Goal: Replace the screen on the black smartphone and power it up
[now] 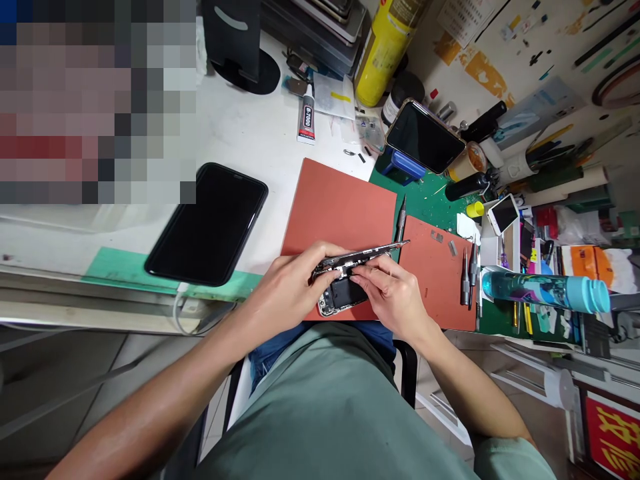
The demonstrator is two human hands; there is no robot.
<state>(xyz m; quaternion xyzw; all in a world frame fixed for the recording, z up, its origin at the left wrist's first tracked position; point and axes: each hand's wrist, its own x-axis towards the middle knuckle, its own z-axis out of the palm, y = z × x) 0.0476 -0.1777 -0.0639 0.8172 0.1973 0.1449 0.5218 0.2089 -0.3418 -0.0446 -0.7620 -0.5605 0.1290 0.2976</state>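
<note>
An opened smartphone (pixel 345 293) lies at the front edge of a reddish-brown mat (pixel 340 200), its inside with a black battery showing. The phone's screen panel (pixel 370 253) is tilted up along the far side of the body. My left hand (pixel 305 273) is closed round the left end, fingers behind the panel and thumb in front. At the phone's right side my right hand (pixel 390 287) has its fingertips pinched together inside the gap between panel and body. Whatever small part those fingertips pinch is hidden.
A large dark phone (pixel 210 227) with a white cable lies left. A glue tube (pixel 307 120) and a propped phone (pixel 425 137) stand behind. Right are a second mat (pixel 437 280) with metal bits, screwdrivers (pixel 469 273) and a blue bottle (pixel 545 290). A pen-like tool (pixel 401 220) lies between the mats.
</note>
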